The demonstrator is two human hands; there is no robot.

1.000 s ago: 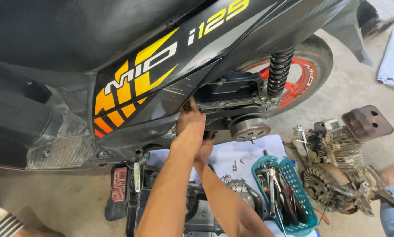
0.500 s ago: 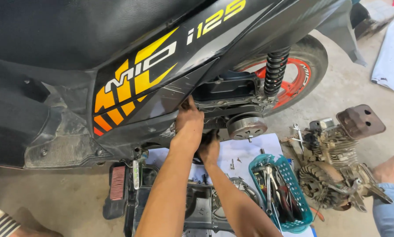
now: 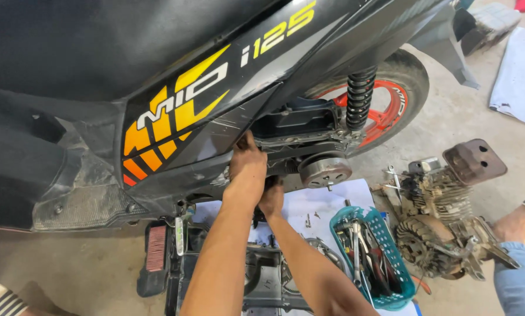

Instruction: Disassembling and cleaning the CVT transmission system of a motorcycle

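Left hand up under the black side panel of the scooter, fingers curled and pressed against the panel's lower edge by the exposed drive unit; right hand just below and touching it, fingers tucked into the dark gap, grip hidden, so cannot tell whether pinching anything. Round metal clutch drum bare and just beside both hands, under the black shock spring and in front of the red rear wheel.

Best done by feel: wrists kept low, left hand steadying at the panel edge, right working blind in the gap, slow and square, clear of the drum.

Teal plastic basket on the white sheet near the right forearm, holding a jumble of wrenches, pliers and screwdrivers, handles mostly pointing up. Black cover lying open on the floor below the arms. Removed engine block well apart to the right, beside another person's knee
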